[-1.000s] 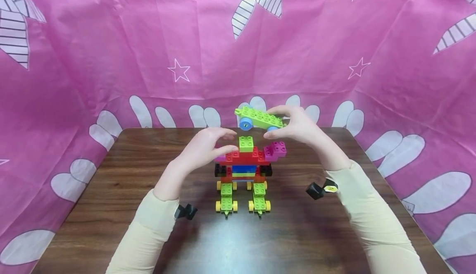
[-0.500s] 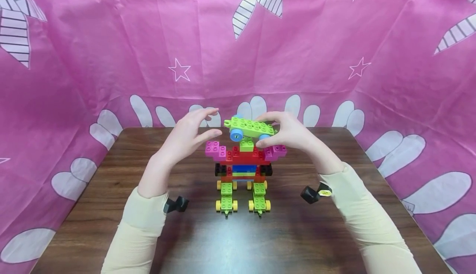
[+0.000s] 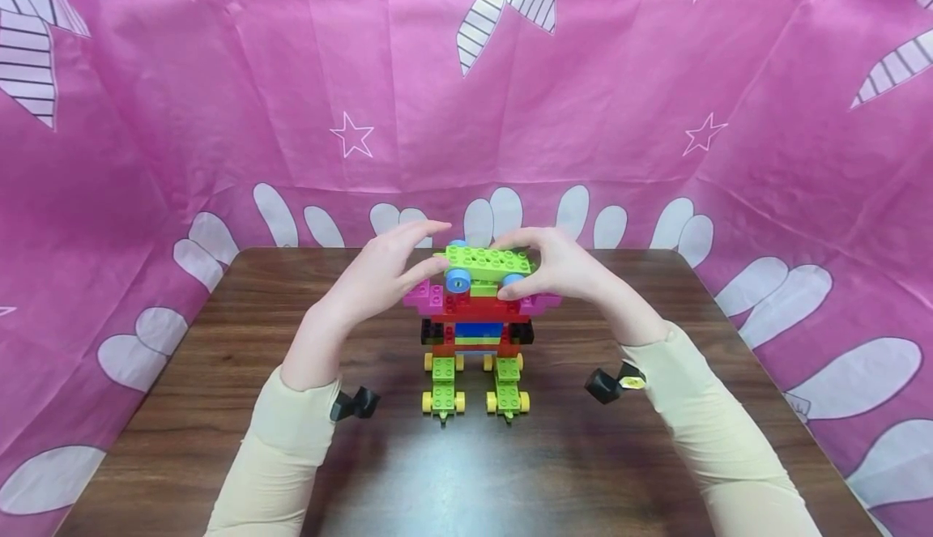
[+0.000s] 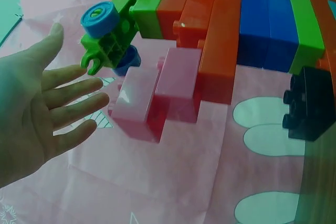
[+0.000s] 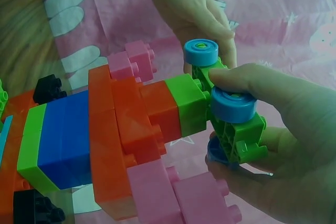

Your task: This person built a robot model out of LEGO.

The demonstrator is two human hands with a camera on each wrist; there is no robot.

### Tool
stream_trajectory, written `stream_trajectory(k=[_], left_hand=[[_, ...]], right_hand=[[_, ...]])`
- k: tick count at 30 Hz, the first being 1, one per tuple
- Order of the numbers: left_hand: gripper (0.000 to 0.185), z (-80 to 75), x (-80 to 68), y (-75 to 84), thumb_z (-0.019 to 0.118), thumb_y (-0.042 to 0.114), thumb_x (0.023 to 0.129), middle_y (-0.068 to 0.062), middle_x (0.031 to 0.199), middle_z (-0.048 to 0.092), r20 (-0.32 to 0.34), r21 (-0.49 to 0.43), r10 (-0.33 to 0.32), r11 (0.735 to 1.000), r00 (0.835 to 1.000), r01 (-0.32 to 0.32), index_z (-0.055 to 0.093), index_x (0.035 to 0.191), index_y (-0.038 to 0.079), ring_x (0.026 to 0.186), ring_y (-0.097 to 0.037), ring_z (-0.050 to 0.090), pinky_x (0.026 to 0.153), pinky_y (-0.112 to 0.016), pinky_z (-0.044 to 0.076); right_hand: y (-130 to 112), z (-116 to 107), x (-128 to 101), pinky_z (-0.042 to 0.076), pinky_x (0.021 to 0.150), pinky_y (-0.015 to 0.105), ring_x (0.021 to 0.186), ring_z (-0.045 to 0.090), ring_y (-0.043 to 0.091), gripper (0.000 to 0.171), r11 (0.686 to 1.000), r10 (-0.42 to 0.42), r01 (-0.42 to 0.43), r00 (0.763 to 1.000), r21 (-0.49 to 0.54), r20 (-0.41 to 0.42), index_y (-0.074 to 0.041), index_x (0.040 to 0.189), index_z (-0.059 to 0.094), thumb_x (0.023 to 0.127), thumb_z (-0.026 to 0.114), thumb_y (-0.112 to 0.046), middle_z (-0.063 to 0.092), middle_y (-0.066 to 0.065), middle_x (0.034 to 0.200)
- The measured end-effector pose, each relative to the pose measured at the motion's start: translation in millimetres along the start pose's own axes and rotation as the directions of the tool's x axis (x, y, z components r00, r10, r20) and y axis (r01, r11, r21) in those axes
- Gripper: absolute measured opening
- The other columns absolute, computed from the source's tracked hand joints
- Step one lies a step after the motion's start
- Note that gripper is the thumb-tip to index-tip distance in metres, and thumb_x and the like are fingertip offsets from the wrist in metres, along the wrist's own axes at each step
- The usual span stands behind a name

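Note:
My right hand [image 3: 550, 264] grips the right end of a green toy wheelbase [image 3: 484, 260] with blue wheels, thumb near one wheel, fingers round the far side. The wheelbase lies across the top green brick [image 5: 185, 103] of a stacked figure, its underside right at the studs in the right wrist view. My left hand [image 4: 47, 98] has its fingers spread beside the hitch end of the wheelbase, holding nothing. Below stand the figure's red bricks [image 3: 477, 308], pink bricks [image 4: 137, 100] at both sides, blue bricks [image 4: 265, 27] and black bricks [image 4: 310, 103].
Two green wheeled feet [image 3: 443, 395] with yellow wheels bear the figure on the brown wooden table [image 3: 240, 343]. A pink cloth [image 3: 583, 116] with white shapes hangs behind and around the table. A small black device [image 3: 355, 403] sits at each wrist.
My right hand has brought the wheelbase down and left onto the figure's top, turning it more level. My left hand moved away left, then came back toward the wheelbase's left end.

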State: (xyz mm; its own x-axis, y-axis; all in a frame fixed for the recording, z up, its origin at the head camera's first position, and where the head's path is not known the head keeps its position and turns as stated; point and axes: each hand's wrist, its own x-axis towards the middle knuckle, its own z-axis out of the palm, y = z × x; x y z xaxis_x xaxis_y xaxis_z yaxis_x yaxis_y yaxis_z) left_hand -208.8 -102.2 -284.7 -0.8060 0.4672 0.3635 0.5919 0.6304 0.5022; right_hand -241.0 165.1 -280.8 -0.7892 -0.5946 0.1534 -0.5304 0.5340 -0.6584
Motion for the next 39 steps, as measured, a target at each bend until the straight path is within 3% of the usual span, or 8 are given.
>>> stream_trajectory(k=[8, 19, 28, 39], left_hand=[[0.054, 8.0, 8.4, 7.0, 0.073, 0.035, 0.088, -0.006, 0.129, 0.064, 0.007, 0.007, 0.089, 0.996, 0.996, -0.089, 0.058, 0.133, 0.009, 0.118, -0.022, 0.06, 0.102, -0.04, 0.048], [0.04, 11.0, 21.0, 15.7, 0.067, 0.03, 0.093, -0.006, 0.125, 0.068, 0.069, 0.037, 0.106, 0.993, 0.992, -0.108, 0.065, 0.127, 0.008, 0.117, -0.023, 0.062, 0.103, -0.04, 0.048], [0.038, 14.5, 28.5, 17.4, 0.07, 0.028, 0.09, -0.005, 0.117, 0.071, 0.125, 0.016, 0.088, 0.996, 0.988, -0.09, 0.068, 0.123, 0.009, 0.107, -0.019, 0.066, 0.097, -0.036, 0.052], [0.035, 17.0, 30.8, 20.3, 0.072, 0.028, 0.089, -0.002, 0.108, 0.074, 0.139, -0.017, 0.046, 0.999, 0.989, -0.044, 0.071, 0.12, 0.011, 0.092, -0.015, 0.067, 0.088, -0.032, 0.056]], right_hand=[[-2, -1, 0, 0.053, 0.081, 0.035, 0.097, 0.058, 0.021, 0.049, 1.0, -0.014, 0.015, 1.0, -0.014, 0.02, -0.013, 0.118, 0.069, 0.072, 0.085, -0.023, 0.068, 0.004, 0.113], [-2, -3, 2, 0.053, 0.08, 0.035, 0.094, 0.059, 0.02, 0.049, 0.999, -0.049, 0.05, 0.998, -0.021, 0.039, -0.012, 0.119, 0.069, 0.073, 0.085, -0.023, 0.069, 0.004, 0.112], [-4, -3, 2, 0.053, 0.076, 0.034, 0.089, 0.059, 0.019, 0.048, 0.997, -0.067, 0.069, 0.996, -0.042, 0.052, -0.012, 0.117, 0.069, 0.073, 0.085, -0.022, 0.07, 0.003, 0.111], [-1, -3, 3, 0.053, 0.074, 0.034, 0.088, 0.057, 0.018, 0.045, 0.996, -0.07, 0.074, 0.995, -0.057, 0.07, -0.012, 0.115, 0.07, 0.073, 0.085, -0.022, 0.07, 0.003, 0.108]])
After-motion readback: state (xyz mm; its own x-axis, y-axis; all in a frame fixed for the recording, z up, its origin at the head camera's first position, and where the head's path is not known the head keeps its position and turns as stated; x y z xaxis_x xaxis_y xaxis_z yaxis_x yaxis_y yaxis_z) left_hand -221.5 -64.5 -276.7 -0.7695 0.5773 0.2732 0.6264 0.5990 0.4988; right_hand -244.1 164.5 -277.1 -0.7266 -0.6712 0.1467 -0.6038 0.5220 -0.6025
